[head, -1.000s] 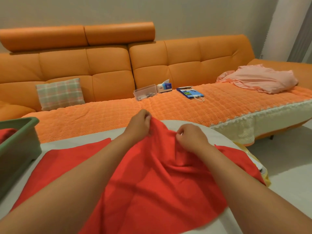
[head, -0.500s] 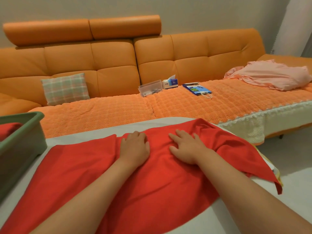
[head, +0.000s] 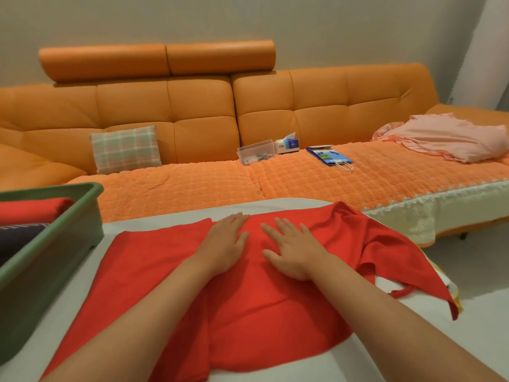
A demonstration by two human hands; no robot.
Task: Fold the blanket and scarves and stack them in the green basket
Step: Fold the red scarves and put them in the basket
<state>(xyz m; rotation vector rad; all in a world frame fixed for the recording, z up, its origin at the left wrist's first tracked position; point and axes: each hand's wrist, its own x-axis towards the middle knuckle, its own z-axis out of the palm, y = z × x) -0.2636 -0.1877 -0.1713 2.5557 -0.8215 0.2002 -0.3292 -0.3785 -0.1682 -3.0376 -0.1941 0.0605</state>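
Head view: red scarf (head: 154,271) lies flat, long axis running left to right across the frame's lower half. Left hand (head: 224,245) and right hand (head: 293,250) press it at centre, fingers straight and spread, gripping nothing.

A white round table (head: 63,307) carries a spread red cloth scarf (head: 275,312) and, at left, a green plastic basket (head: 49,257).

Orange sofa (head: 192,111) at 12 o'clock, against grey wall (head: 248,17). Pale floor (head: 482,271) at 3. White table (head: 170,217) nearest, at 6.
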